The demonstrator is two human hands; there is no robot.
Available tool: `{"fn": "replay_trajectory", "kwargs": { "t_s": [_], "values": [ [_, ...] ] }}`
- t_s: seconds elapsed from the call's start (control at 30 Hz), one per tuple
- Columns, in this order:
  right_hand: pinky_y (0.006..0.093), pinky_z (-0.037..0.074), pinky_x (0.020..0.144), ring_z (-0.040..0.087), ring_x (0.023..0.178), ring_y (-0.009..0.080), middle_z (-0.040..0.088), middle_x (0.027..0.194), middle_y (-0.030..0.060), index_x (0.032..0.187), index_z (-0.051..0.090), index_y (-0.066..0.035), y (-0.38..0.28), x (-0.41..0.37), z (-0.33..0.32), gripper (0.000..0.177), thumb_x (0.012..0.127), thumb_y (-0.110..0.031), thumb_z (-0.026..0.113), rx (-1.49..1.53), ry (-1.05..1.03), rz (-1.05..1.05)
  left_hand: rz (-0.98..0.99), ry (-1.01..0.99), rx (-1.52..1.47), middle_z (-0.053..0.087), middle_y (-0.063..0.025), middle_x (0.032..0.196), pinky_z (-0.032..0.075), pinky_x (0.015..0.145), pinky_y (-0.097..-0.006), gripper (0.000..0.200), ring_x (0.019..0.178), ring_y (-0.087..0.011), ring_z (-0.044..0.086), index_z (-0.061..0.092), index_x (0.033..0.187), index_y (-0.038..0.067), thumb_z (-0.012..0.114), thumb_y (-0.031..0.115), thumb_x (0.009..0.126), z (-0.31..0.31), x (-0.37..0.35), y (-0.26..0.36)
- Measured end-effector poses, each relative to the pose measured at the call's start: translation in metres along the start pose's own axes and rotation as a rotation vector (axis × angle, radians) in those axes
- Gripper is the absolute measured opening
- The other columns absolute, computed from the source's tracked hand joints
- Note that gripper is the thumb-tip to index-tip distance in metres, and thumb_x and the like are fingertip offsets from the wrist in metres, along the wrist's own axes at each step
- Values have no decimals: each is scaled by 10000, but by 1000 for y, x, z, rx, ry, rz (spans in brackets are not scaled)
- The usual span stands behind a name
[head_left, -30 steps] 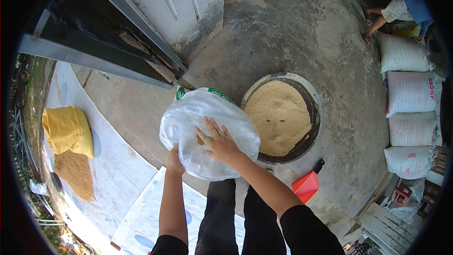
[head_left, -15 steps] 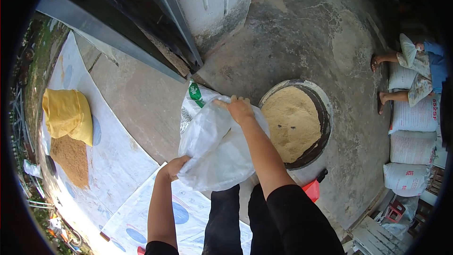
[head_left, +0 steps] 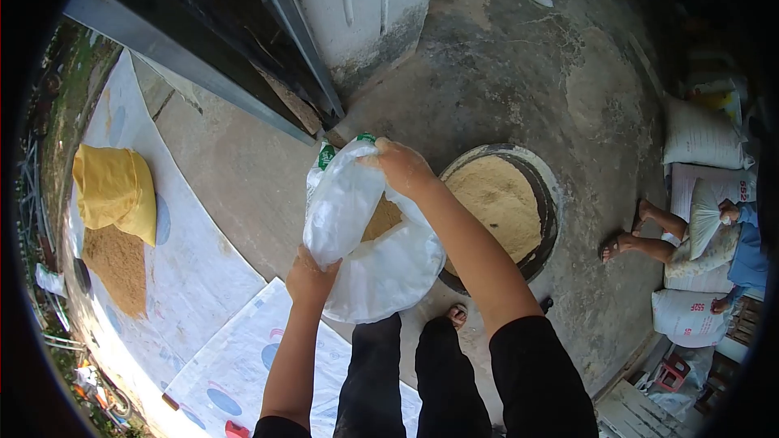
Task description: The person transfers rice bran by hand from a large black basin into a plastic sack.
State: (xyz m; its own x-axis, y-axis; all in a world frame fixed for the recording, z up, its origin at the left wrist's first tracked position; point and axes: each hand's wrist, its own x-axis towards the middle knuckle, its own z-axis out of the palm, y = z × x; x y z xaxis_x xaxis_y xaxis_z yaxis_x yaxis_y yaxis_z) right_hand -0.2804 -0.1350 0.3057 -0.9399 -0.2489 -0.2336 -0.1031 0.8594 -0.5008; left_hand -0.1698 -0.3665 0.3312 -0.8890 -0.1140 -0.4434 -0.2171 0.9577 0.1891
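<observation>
A white plastic sack (head_left: 381,276) with green print hangs in front of my legs, its mouth spread wide. Brownish meal (head_left: 385,216) shows inside it. My left hand (head_left: 312,278) is closed on the near left side of the rim. On the far side, my right hand (head_left: 401,165) grips the rim too, with the forearm crossing over the sack's right edge. Just right of the sack stands a round dark tub (head_left: 551,204) holding pale, powdery meal (head_left: 493,204). My right forearm covers part of the tub.
A yellow sack (head_left: 114,195) and brown pile (head_left: 116,268) lie on a blue-white sheet (head_left: 199,251) at left. Metal frame (head_left: 191,73) stands upper left. At right, a person (head_left: 722,235) in blue is among stacked sacks (head_left: 702,138). A red object (head_left: 236,430) lies at the bottom.
The sack's mouth has opened wider, so the meal inside shows. My left hand has moved slightly. The person at right has moved down the frame, towards the lower sacks.
</observation>
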Motion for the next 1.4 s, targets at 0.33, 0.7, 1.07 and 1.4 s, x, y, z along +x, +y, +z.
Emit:
{"fn": "replay_trajectory", "kwargs": {
  "t_s": [0.33, 0.7, 1.07, 1.4],
  "values": [
    [372, 378, 920, 447, 1107, 289, 451, 1219, 133, 1162, 521, -110, 40, -146, -30, 394, 782, -178, 601, 272, 329, -93, 123, 394, -23, 534, -241, 1020, 425, 801, -431, 463, 963, -391, 516, 504, 1079, 12, 642, 225, 691, -39, -9, 18],
    [376, 406, 879, 516, 1012, 353, 517, 1116, 224, 1180, 434, 14, 194, -373, 133, 479, 768, -168, 598, 410, 268, 707, 655, -206, 912, 301, -183, 1353, 161, 997, -580, 1048, 1239, -374, 295, 65, 1391, 265, 699, 504, 591, 55, -74, 95],
    [388, 429, 834, 520, 984, 364, 549, 1045, 229, 1157, 454, 12, 279, -389, 187, 409, 821, -208, 538, 459, 472, 688, 708, -376, 606, 517, -159, 1149, 221, 987, -551, 641, 1118, -320, 453, 452, 1216, 68, 646, 365, 682, 14, -112, 148],
    [380, 400, 876, 517, 1002, 351, 551, 1062, 213, 1106, 512, 5, 348, -327, 236, 393, 841, -286, 510, 246, 832, 517, 945, -9, -194, 500, -254, 1114, 390, 889, -412, 378, 1048, -397, 464, 496, 1103, -15, 547, 199, 796, 336, -62, 186]
  ]
}}
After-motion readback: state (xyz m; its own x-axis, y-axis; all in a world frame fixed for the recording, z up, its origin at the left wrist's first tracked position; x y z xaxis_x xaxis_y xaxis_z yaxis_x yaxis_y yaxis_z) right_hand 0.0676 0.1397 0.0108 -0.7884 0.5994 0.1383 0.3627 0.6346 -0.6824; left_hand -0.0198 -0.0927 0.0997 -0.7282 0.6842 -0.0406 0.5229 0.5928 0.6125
